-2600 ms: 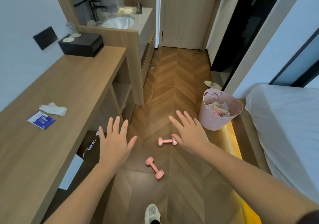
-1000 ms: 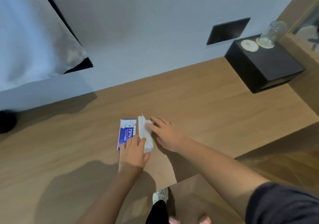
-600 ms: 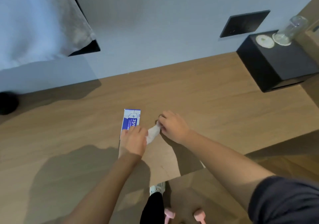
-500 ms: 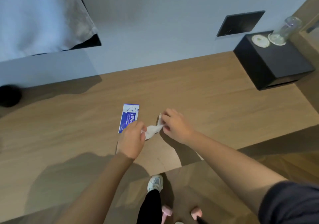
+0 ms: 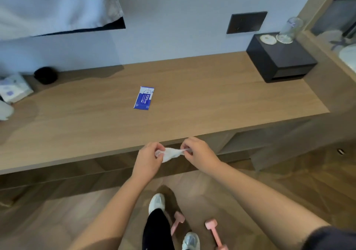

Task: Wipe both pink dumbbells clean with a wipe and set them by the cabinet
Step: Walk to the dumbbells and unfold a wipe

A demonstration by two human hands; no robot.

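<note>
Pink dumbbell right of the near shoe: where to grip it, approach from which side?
Take the dumbbell by its thin middle bar, from above, fingers across it. It lies flat on the floor, wider heads at both ends, and the shoe sits close beside it, so top-down looks safest.

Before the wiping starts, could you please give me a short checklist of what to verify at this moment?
1. Wipe out of its packet: ok; the packet lies on the counter.
2. Wipe held: ok; left hand and right hand each pinch an end.
3. Wipe spread flat: not ok; it is bunched between the hands.
4. Both dumbbells located: ok; left dumbbell and right dumbbell lie on the floor by the shoes.
5. A hand free to lift a dumbbell: not ok.
6. Where the dirt is: cannot tell.
</note>
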